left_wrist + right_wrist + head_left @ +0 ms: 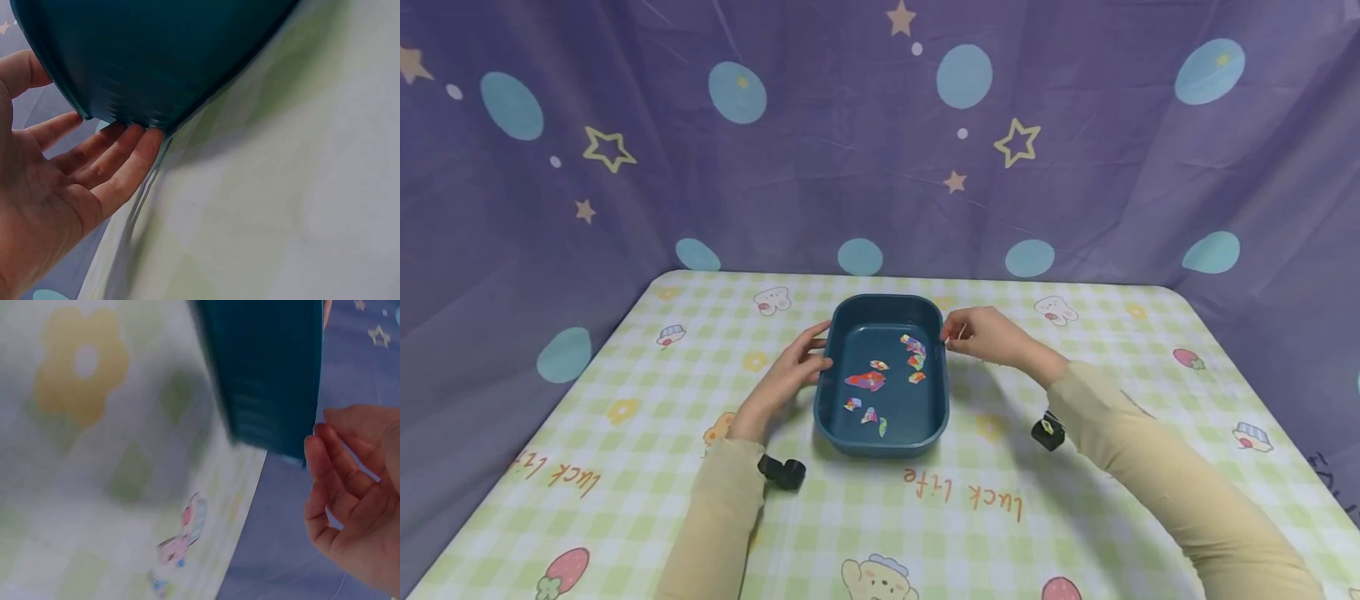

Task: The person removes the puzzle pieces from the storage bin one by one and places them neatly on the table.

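**Scrap-strewn tray flanked by both hands**

A dark teal plastic tray (910, 421) stands between the left hand (786, 371) and the right hand (988, 333), its long axis running away from the person over the checked tablecloth (685, 383) on the bench. Each hand meets a long side, so the tray lies to the right of the left grip and to the left of the right grip.

The left grip is spread, with thumb apart and fingers fairly straight, its tips touching the tray's outer side. The right grip is nearly closed, thumb and fingers drawn together at the rim; whether they pinch the rim or something tiny, I cannot tell.

Inside, bright patterned paper scraps lie flat. An upper-right cluster (913, 344) is nearest the right hand; the largest scrap (867, 381), red and purple, lies nearer the left side.
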Demonstrator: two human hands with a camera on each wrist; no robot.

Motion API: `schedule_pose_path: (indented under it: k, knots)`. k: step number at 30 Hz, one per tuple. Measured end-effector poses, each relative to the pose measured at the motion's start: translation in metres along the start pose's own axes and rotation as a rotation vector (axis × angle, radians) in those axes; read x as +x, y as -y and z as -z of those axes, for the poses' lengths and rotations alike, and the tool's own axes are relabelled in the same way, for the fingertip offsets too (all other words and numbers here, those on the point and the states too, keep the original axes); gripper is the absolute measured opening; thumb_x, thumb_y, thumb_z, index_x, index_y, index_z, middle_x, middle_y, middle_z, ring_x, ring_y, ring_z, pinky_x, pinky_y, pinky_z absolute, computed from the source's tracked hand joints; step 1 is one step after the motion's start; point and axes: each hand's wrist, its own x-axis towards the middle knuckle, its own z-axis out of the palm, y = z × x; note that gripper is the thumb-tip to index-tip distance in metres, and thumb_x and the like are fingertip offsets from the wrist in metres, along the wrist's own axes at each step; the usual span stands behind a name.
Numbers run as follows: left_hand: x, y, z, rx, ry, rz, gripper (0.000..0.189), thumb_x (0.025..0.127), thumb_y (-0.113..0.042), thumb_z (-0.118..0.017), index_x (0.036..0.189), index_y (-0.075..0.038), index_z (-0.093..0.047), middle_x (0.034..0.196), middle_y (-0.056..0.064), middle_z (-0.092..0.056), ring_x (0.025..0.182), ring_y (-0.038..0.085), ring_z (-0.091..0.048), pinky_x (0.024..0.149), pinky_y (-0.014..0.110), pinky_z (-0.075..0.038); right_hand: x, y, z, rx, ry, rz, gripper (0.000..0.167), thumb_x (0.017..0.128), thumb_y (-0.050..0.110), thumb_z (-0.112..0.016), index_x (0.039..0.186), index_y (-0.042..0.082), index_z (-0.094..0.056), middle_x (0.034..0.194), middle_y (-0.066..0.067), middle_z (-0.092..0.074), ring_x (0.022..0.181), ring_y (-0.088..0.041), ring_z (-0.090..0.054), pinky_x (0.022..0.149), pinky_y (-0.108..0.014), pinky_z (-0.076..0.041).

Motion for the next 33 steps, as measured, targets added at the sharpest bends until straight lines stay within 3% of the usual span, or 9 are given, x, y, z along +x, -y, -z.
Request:
schedule_pose_path:
  k: [4, 13, 28, 33]
  knots:
    - [0.0, -0.001, 0.0, -0.005, 0.001, -0.007, 0.061, 0.088, -0.013, -0.051, 0.143, -0.025, -0.028, 0.137, 0.015, -0.036, 0.118, 0.032, -0.044, 0.087, 0.04, -0.047, 0.008, 0.018, -0.005, -0.018, 0.038, 0.081, 0.007, 0.081, 0.012, -0.064, 0.087, 0.01, -0.066, 0.076, 0.002, -0.065, 0.069, -0.008, -0.058, 0.066, -0.027, -0.047]
    - [-0.001, -0.002, 0.0, 0.001, -0.004, -0.003, 0.061, 0.088, -0.013, -0.051, 0.143, -0.024, -0.028, 0.137, 0.015, -0.036, 0.118, 0.031, -0.044, 0.087, 0.041, -0.047, 0.021, 0.053, -0.033, -0.09, 0.204, 0.195, 0.011, 0.08, 0.011, -0.067, 0.091, 0.009, -0.067, 0.08, 0.005, -0.064, 0.073, -0.006, -0.058, 0.067, -0.021, -0.048]
    - [-0.002, 0.002, 0.0, 0.0, 0.003, 0.004, 0.061, 0.088, -0.014, -0.05, 0.144, -0.023, -0.026, 0.138, 0.017, -0.035, 0.119, 0.032, -0.043, 0.089, 0.042, -0.046, 0.016, 0.066, -0.072, -0.053, 0.4, 0.284, 0.014, 0.078, 0.005, -0.067, 0.09, 0.012, -0.066, 0.086, 0.003, -0.066, 0.079, -0.005, -0.06, 0.073, -0.019, -0.047]
    - [-0.002, 0.001, 0.002, -0.009, 0.005, -0.012, 0.061, 0.088, -0.014, -0.05, 0.144, -0.024, -0.026, 0.137, 0.017, -0.035, 0.118, 0.032, -0.044, 0.089, 0.04, -0.046, 0.018, 0.069, -0.08, -0.131, 0.425, 0.32, 0.017, 0.077, 0.005, -0.068, 0.09, 0.016, -0.067, 0.086, 0.007, -0.065, 0.079, -0.002, -0.058, 0.074, -0.019, -0.046]
